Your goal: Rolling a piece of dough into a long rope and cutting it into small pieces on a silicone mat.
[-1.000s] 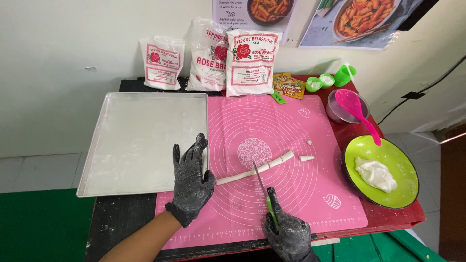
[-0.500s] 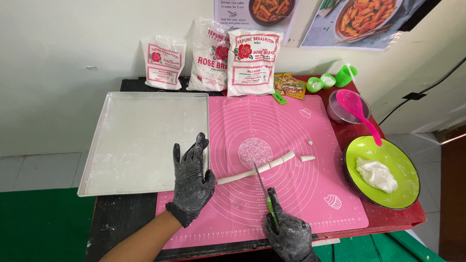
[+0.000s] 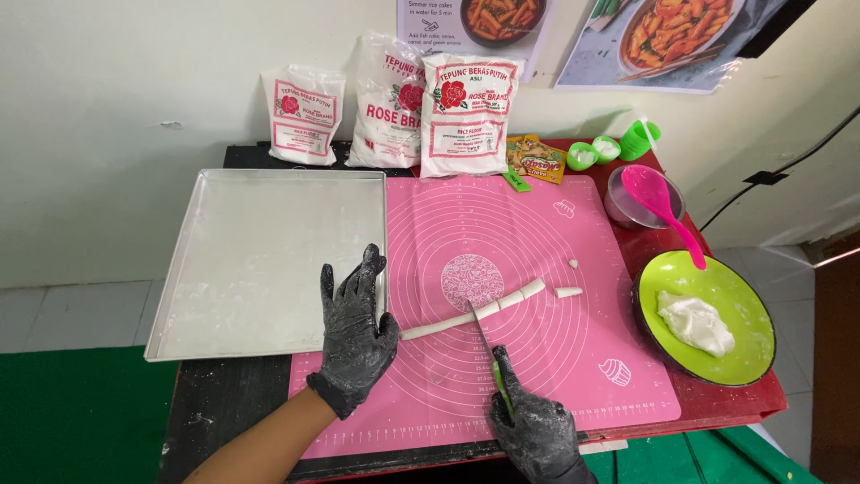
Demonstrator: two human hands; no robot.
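A long white dough rope point(image 3: 448, 324) lies slantwise on the pink silicone mat point(image 3: 502, 224). My right hand point(image 3: 536, 432), in a black floury glove, grips a green-handled knife point(image 3: 485, 345) whose blade tip rests on the rope near its middle. A cut section point(image 3: 521, 293) lies at the rope's right end, with two small cut pieces point(image 3: 567, 291) beyond it. My left hand point(image 3: 356, 332), also gloved, lies flat with fingers spread on the mat's left edge, just left of the rope's end.
A floured metal tray point(image 3: 260, 251) sits left of the mat. Three flour bags point(image 3: 394, 103) lean on the wall. At right are a green plate point(image 3: 717, 358) with a dough lump point(image 3: 694, 321), a bowl with a pink spoon point(image 3: 663, 206), and small green cups point(image 3: 582, 154).
The knife blade has shifted slightly along the rope. Both hands stay almost where they were.
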